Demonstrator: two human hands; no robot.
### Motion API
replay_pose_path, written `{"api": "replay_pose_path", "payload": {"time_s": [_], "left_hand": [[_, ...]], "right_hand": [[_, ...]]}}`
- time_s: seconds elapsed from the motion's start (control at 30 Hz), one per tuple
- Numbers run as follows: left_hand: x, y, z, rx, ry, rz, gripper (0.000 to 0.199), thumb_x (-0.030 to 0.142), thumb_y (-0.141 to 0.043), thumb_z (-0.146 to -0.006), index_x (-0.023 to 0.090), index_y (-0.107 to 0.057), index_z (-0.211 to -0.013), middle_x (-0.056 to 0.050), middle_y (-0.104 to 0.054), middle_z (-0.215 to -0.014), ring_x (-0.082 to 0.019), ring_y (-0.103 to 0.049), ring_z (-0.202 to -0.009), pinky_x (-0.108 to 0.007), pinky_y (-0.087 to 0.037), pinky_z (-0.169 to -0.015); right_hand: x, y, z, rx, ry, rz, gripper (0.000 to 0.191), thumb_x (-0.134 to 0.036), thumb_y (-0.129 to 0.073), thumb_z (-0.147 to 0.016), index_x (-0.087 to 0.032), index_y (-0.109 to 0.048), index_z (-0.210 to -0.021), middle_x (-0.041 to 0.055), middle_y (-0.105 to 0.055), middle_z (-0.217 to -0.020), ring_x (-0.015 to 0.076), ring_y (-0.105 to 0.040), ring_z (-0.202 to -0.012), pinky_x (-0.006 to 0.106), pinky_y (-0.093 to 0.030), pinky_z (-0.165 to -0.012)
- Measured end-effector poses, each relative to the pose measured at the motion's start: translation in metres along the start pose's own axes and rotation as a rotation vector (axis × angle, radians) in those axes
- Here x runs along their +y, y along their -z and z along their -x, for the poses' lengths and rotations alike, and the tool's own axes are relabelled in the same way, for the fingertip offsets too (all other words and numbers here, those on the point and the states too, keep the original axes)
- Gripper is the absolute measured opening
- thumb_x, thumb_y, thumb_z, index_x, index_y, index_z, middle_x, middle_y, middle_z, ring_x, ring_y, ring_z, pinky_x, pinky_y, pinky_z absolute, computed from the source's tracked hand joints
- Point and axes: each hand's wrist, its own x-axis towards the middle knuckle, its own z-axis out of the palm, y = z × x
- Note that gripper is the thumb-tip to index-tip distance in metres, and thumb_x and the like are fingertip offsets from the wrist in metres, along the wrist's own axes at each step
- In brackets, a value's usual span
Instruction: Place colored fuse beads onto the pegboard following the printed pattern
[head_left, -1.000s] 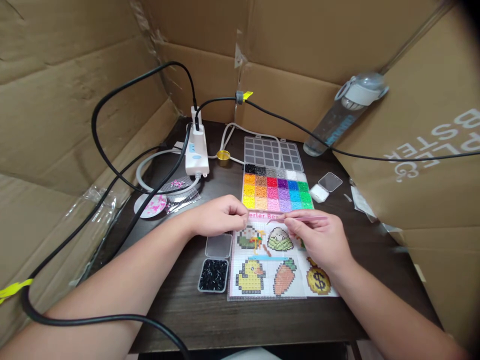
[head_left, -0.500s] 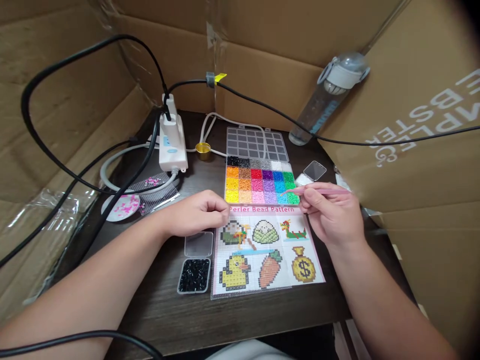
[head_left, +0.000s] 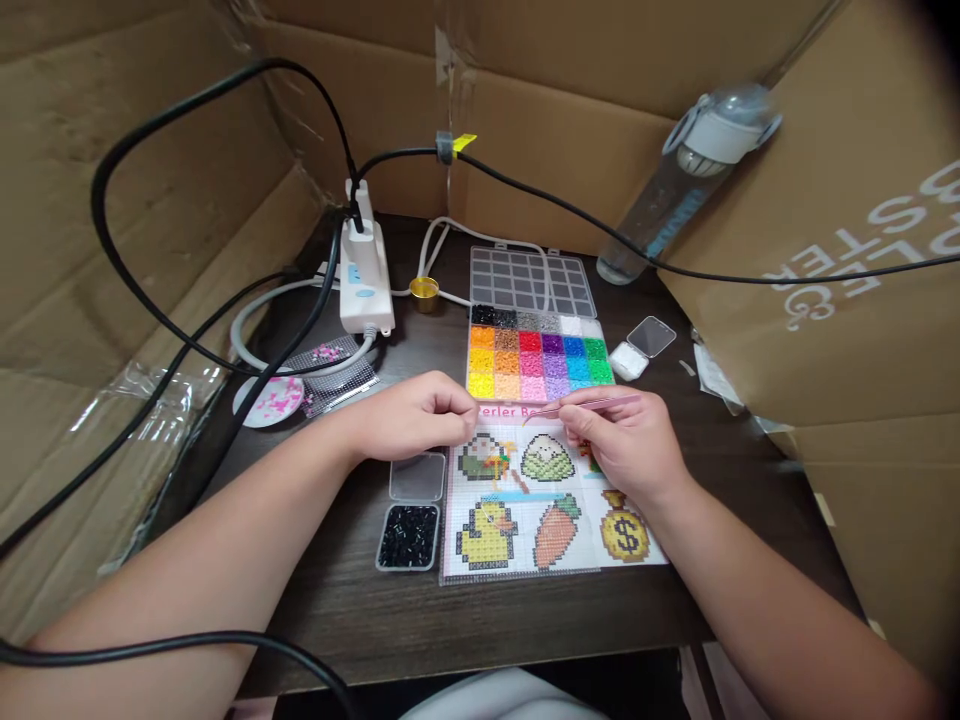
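Note:
Pink tweezers [head_left: 600, 404] are pinched in my right hand [head_left: 626, 435], above the upper part of the printed bead pattern sheet [head_left: 592, 560]. Their tips point left, with a tiny yellowish speck at the end, too small to make out. My left hand [head_left: 420, 415] is curled into a loose fist at the sheet's upper left edge, and nothing shows in it. Under the sheet's edge lies a clear pegboard [head_left: 517, 577]. Colored beads, including orange and green, sit around the upper left picture. My right hand covers part of the dragon picture.
Behind the sheet stands a divided bead box [head_left: 531, 362] with its lid open. A small box of black beads [head_left: 407, 537] is at the left, a small white-filled box [head_left: 628, 360] at the right. A power strip [head_left: 366, 285], black cables and a bottle [head_left: 686, 185] stand near cardboard walls.
My right hand has brought the tweezers from the bead box's green and blue compartments left and toward me, over the sheet. My left hand stays in place; the view has shifted slightly.

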Motion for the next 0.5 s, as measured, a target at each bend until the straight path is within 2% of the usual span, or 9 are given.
{"api": "replay_pose_path", "payload": {"time_s": [0.17,0.3,0.5], "left_hand": [[0.0004,-0.0008,0.0004,0.006,0.003,0.014,0.026,0.019,-0.052,-0.078,0.018,-0.042,-0.054,0.006,-0.032,-0.054,-0.008,-0.028,-0.052,-0.025,-0.023,-0.049],[0.0,-0.0009,0.0009,0.01,0.011,0.022,0.025,0.019,-0.052,-0.077,0.018,-0.042,-0.054,0.006,-0.031,-0.054,-0.008,-0.027,-0.052,-0.025,-0.022,-0.049],[-0.0009,-0.0004,-0.0001,0.001,0.011,0.018,0.026,0.021,-0.053,-0.077,0.018,-0.041,-0.054,0.005,-0.032,-0.054,-0.009,-0.028,-0.053,-0.025,-0.023,-0.05]], "right_hand": [[-0.0066,-0.0065,0.0011,-0.036,0.024,0.036,0.005,-0.025,-0.078,-0.075,-0.02,-0.08,-0.075,0.0033,-0.075,-0.063,0.0079,-0.054,-0.045,0.02,-0.043,-0.042],[-0.0077,-0.0087,0.0016,-0.044,0.001,0.047,0.002,-0.021,-0.079,-0.072,-0.02,-0.08,-0.073,0.0016,-0.072,-0.056,0.0092,-0.058,-0.047,0.02,-0.048,-0.046],[-0.0053,-0.0091,0.0015,-0.073,0.004,0.061,0.005,-0.023,-0.08,-0.071,-0.019,-0.08,-0.074,0.0032,-0.075,-0.061,0.0102,-0.061,-0.05,0.021,-0.052,-0.049]]}}
